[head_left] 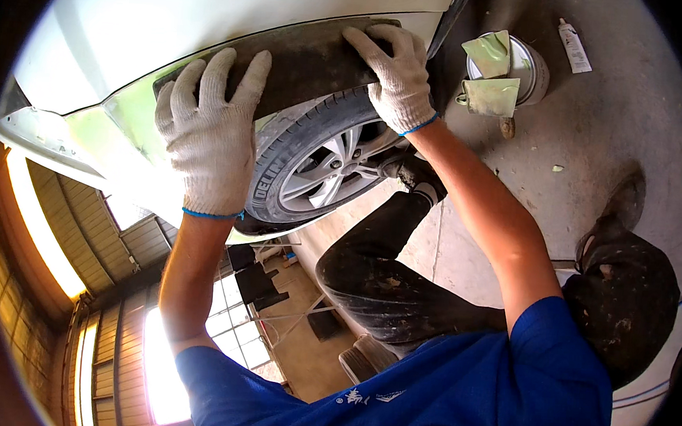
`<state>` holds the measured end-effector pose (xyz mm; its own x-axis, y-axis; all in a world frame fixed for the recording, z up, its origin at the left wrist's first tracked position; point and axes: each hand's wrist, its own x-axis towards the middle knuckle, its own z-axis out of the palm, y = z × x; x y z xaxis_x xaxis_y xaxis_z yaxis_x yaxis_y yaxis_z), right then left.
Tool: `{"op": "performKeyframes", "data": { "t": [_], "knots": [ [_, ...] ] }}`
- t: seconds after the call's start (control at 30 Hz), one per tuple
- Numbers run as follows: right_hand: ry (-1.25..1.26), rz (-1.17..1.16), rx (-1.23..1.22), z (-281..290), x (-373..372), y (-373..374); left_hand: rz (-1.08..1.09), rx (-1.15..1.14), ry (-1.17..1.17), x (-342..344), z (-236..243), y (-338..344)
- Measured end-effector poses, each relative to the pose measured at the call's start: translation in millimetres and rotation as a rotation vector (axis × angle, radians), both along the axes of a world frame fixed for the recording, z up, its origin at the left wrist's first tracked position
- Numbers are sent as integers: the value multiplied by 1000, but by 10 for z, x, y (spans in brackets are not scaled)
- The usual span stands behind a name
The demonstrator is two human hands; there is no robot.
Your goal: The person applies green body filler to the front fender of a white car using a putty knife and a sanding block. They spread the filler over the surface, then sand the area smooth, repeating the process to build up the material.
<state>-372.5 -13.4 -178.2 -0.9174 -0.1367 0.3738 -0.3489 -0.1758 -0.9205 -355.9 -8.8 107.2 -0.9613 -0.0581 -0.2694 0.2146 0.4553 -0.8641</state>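
A long dark board point(303, 58) lies along the white car's fender point(158, 14), just above the wheel point(325, 161), over pale green patched bodywork point(124, 118). My left hand point(209, 131) wears a white knitted glove with a blue cuff and grips the board's left part, fingertips curved over it. At the other end my right hand point(400, 84), gloved the same way, holds the board with bent fingers. Both palms hide parts of it, and my left hand also covers some of the green surface.
A round can point(536, 80) with green-smeared pieces point(489, 97) stands right of the wheel, beside a white tube point(574, 44) on the concrete floor point(612, 128). My bent legs occupy the lower right. Dark panels point(255, 282) on a stand and bright windows show at the lower left.
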Motion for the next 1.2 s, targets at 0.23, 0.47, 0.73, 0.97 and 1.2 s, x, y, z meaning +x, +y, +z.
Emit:
{"op": "performKeyframes", "data": {
  "t": [0.23,0.47,0.73,0.97,1.2],
  "knots": [
    [-48,63,69,36,115,-51,49,-28,-3,41,-27,-16],
    [27,25,20,0,135,74,124,3,-17,166,17,64],
    [3,0,20,86,28,37,62,-29,-27,-2,59,71],
    [10,-33,18,47,-14,-29,44,-45,15,31,-17,-28],
    [-16,-95,30,76,90,-154,25,-81,-4,137,-16,-165]
  ]
}}
